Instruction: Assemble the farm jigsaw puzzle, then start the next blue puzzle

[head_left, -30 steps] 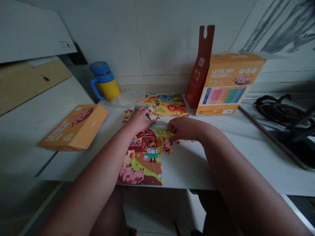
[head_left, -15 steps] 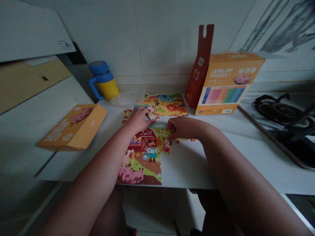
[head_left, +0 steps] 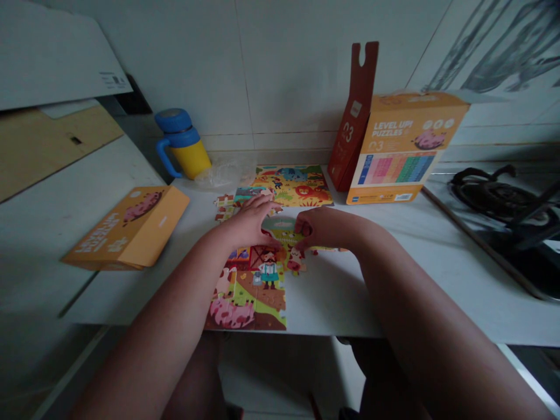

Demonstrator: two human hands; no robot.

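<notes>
A farm jigsaw puzzle (head_left: 262, 297) with a pink pig, a farmer and a red barn lies partly joined at the table's front edge. My left hand (head_left: 251, 221) is over its upper left part, thumb and fingers spread apart, with nothing visible between them. On the right side, my right hand (head_left: 319, 226) is closed, fingers curled and thumb down on the cow puzzle piece (head_left: 296, 261) at the puzzle's edge. Its palm side hides part of the pieces beneath. Several loose puzzle pieces (head_left: 224, 202) lie beyond my left hand.
Behind the hands lies a yellow animal picture (head_left: 301, 188). An orange puzzle box (head_left: 402, 151) stands at the back right, another orange box (head_left: 131, 227) lies left. A blue and yellow mug (head_left: 188, 151), clear plastic wrap (head_left: 225, 174) and a black stove (head_left: 503, 216) are around the white table (head_left: 332, 297).
My left hand has come nearer and spread its fingers, its thumb now over the barn part. The light-coloured piece by its fingertips no longer shows there. My right hand has hardly moved.
</notes>
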